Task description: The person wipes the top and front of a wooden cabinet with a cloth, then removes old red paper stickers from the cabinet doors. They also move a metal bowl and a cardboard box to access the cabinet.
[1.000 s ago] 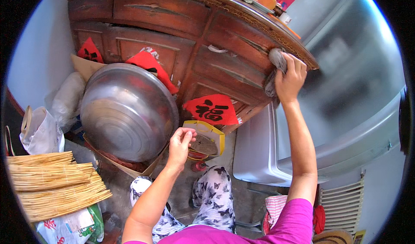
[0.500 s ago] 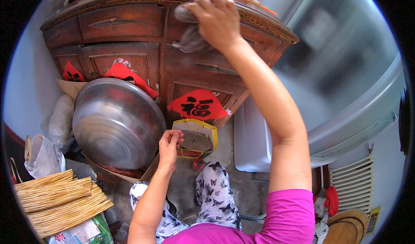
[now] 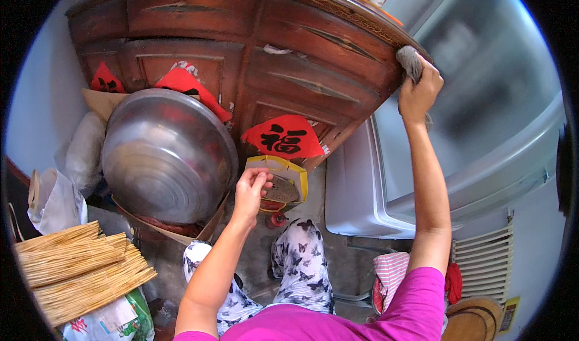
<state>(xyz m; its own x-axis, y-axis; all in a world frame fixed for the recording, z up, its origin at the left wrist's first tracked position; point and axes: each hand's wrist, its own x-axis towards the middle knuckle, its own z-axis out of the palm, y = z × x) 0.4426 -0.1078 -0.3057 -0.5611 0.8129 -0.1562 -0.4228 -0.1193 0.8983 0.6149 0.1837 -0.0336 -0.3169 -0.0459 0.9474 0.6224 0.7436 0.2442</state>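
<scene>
- Gray cloth (image 3: 409, 63), carried rightward since half a second ago, sits at the right front corner of the wooden sideboard (image 3: 199, 12).
- Right hand (image 3: 421, 92): grip clamped on the cloth, bunched seemingly to pad fingers against wood.
- Left hand (image 3: 252, 193): thumb and fingertips together, nothing visible between them, perhaps raised for balance.
- Metal basin (image 3: 166, 160) leans before the sideboard doors, apparently propped by a cardboard box (image 3: 212, 225).

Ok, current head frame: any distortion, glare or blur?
Head view: fisheye bows the top edge of the wooden cabinet, corners are black; head view: highlights on the metal basin, smeary reflections in the glossy grey panel, bluish glare along the picture's upper-right rim; head view: right hand and grey cloth look reasonably sharp, no obvious motion blur.
</scene>
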